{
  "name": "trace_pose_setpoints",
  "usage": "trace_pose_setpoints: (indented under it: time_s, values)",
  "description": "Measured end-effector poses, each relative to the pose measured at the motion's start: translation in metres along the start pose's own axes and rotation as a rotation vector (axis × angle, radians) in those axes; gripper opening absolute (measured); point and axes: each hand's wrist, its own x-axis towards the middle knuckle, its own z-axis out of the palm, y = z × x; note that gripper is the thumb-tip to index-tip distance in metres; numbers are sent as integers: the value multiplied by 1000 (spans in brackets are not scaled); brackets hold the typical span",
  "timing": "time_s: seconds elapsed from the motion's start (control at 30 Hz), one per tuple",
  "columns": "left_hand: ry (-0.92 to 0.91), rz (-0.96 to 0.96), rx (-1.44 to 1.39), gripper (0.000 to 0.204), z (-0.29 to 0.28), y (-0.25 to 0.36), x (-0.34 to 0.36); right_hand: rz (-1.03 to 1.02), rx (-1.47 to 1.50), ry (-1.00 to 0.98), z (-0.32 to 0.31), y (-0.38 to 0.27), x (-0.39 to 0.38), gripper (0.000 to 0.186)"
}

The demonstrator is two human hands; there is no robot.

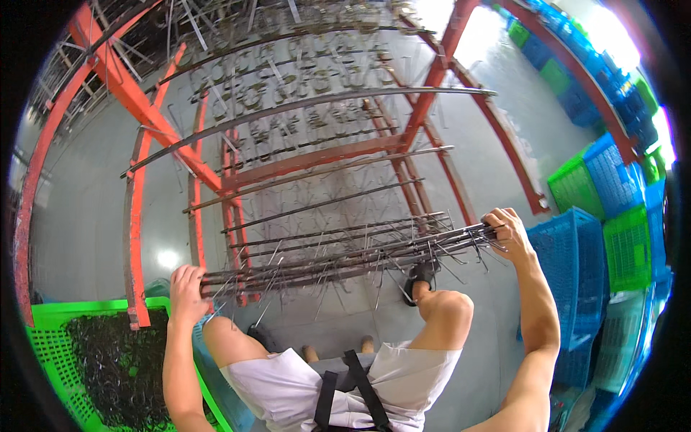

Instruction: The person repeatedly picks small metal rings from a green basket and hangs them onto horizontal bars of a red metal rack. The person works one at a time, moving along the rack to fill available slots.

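Several dark metal rods [331,260], bundled together with thin wire hooks sticking out, lie horizontally across the view above my knees. My left hand [186,294] is closed round the bundle's left end, and my right hand [509,232] grips its right end, a little higher in the picture. Just beyond the bundle stands a red metal rack [309,161] with more horizontal rods [302,108]; the upper ones carry many hanging hooks with small parts on them, too blurred to make out clearly.
A green perforated basket [46,360] of dark small parts [104,360] stands at my lower left. Stacked blue baskets [568,266] and green ones [625,252] line my right. The rack's red uprights reach down on both sides. A dark shoe [421,277] is under the bundle.
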Motion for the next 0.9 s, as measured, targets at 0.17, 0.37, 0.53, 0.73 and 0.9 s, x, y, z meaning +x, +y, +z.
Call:
trace_pose_setpoints:
  time_s: [0.17,0.37,0.53,0.73,0.9]
  values:
    - [147,91,-23,40,-19,37,-4,120,-216,58,-104,-34,-71,27]
    - [341,342,-140,35,-47,119,44,405,-416,211,-250,-97,-210,19]
    - [480,756,-242,39,-80,246,115,714,-562,236,-273,-154,-421,20]
    - [11,1246,1,30,-41,439,151,1244,-393,-108,-154,-296,-631,20]
    - [1,1343,-79,45,56,535,121,1629,-62,38,-57,-435,-649,22]
